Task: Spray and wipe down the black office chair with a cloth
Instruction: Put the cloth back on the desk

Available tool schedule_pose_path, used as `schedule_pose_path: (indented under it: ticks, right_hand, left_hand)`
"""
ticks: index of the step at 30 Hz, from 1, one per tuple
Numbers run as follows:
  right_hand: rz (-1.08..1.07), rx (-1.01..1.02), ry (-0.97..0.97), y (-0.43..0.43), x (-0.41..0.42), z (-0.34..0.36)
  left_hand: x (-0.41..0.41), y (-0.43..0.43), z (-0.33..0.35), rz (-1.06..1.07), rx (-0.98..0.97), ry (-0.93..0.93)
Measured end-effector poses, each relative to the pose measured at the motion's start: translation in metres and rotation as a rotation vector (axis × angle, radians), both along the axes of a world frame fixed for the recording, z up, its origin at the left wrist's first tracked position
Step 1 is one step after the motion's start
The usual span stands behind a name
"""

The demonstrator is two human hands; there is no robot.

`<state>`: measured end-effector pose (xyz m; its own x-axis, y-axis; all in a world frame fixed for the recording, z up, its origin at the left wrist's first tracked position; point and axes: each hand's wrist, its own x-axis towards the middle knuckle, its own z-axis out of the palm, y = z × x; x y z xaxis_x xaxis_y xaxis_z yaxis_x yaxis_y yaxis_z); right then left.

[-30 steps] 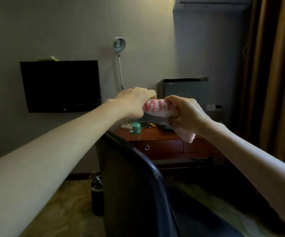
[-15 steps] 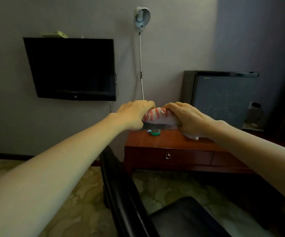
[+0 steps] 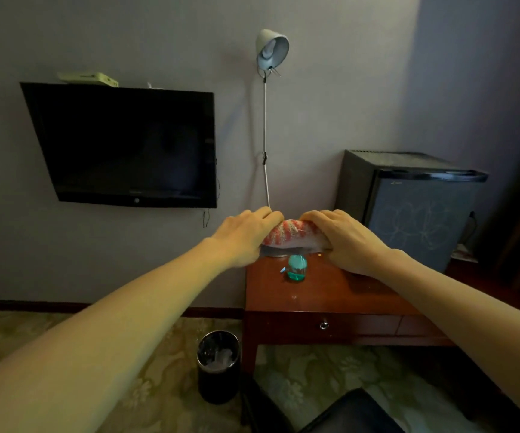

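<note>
pink-and-white striped fuzzy cloth (image 3: 294,234) is bunched into a thick roll, held up in the air over the back of the red-brown wooden desk (image 3: 330,295). left hand (image 3: 246,235) grips its left end, fingers curled over the top. right hand (image 3: 346,242) grips the right end the same way. small teal clear-plastic spray bottle (image 3: 297,268) stands on the desk just below the cloth. black padded office chair (image 3: 355,412) at btm edge, only seat corner & backrest rim visible, well apart from both hands.
</note>
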<state>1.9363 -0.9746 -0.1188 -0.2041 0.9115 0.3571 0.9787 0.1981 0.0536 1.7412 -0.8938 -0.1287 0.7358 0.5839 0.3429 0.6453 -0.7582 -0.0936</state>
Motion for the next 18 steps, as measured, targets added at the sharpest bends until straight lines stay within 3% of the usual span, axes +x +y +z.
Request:
schedule_pose_path:
  ticks: [18]
  right_hand:
    - [0.016,-0.059,0.063,0.069,-0.039,-0.001]
  left_hand:
    - [-0.047,0.068,0.008,0.028,-0.040,0.054]
